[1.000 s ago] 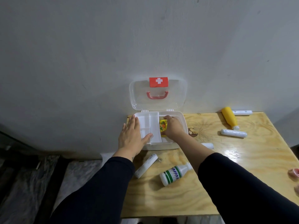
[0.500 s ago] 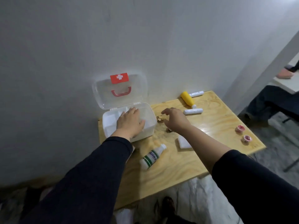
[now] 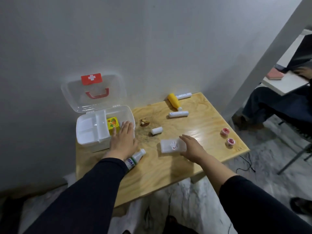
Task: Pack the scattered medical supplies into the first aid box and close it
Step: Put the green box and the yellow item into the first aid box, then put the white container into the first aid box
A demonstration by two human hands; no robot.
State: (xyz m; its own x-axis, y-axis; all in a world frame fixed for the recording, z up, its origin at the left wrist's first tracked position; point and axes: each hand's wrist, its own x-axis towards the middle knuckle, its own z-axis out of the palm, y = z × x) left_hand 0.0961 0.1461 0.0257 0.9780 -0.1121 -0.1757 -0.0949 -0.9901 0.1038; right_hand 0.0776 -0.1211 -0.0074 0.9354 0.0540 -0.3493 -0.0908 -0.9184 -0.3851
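First aid box (image 3: 87, 141) open, lid upright against wall; white divider tray plus yellow carton (image 3: 112, 125) inside, just under left hand (image 3: 122, 140) fingertips. Left hand flat, fingers spread, resting on box's right rim, gripping nothing. Right hand (image 3: 192, 147) open, palm down, fingers over white packet (image 3: 170, 146) on table (image 3: 168, 171), not closed on it. White bottle (image 3: 135, 159) beneath left wrist.

A white cross on a red rectangular plate (image 3: 91, 78) stood on the raised clear plastic lid (image 3: 108, 89) of the white first aid box. The white bottle with green stripes (image 3: 134, 159) bore dark lettering too blurred to read. The flat white packet (image 3: 172, 145) carried a small red-printed label, also illegible.
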